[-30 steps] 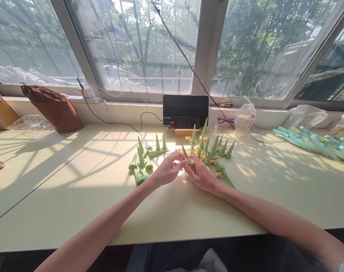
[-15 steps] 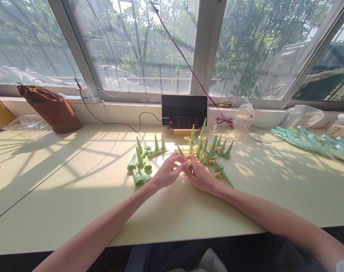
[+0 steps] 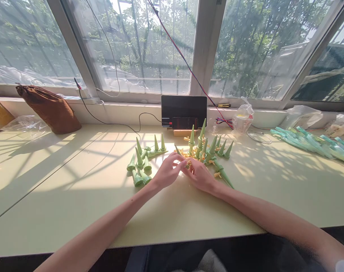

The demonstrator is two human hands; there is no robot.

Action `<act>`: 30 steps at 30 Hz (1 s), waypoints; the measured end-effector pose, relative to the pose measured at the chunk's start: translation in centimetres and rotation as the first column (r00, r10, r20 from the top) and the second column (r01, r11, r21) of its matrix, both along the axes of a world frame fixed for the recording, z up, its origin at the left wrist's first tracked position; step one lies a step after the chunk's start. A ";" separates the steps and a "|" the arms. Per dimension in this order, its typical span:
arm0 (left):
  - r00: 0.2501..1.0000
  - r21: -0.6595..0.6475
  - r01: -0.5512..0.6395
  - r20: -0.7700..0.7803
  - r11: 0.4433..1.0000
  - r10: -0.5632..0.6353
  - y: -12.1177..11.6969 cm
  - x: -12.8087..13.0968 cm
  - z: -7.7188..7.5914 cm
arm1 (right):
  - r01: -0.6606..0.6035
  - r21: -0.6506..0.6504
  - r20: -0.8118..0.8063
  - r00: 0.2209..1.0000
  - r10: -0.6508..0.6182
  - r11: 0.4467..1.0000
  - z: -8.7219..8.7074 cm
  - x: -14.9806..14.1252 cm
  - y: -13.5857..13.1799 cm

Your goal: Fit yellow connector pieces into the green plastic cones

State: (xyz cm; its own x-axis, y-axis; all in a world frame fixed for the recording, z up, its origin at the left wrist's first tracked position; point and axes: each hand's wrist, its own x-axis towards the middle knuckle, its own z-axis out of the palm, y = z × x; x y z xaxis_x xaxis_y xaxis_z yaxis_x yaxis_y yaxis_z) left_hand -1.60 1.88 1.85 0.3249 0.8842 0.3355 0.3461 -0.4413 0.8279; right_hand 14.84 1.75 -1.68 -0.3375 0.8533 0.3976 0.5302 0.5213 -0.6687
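My left hand (image 3: pixel 168 170) is closed around a green plastic watering spike (image 3: pixel 177 150), whose pointed tip sticks up past the fingers. Close against it, my right hand (image 3: pixel 200 176) pinches a small orange valve (image 3: pixel 188 163) at the spike's wide end; the fingers hide most of the joint. Beyond my hands lies a heap of loose orange valves (image 3: pixel 186 152). Several green spikes with orange valves fitted (image 3: pixel 211 149) stand or lie to the right. On the left, several plain green spikes (image 3: pixel 139 158) stand upright or lie on their sides.
A tablet (image 3: pixel 184 107) and a phone (image 3: pixel 185 123) lean on a wooden stand (image 3: pixel 185 133) by the window. Brown bag (image 3: pixel 51 109) at left, bagged cup (image 3: pixel 242 119) and turquoise plastic pieces (image 3: pixel 310 141) at right. Cables run along the back of the table (image 3: pixel 84 215).
Both hands keep nearly the same place and grip. The held spike's tip has tilted slightly to the left, and the orange valve between the fingers shows a little more.
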 end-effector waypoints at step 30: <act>0.932 -0.033 -0.151 -0.337 0.988 0.131 0.5 -1.0 -1.0 | 0.068 0.234 -0.130 0.991 -0.039 0.970 -0.7 0.3 0.5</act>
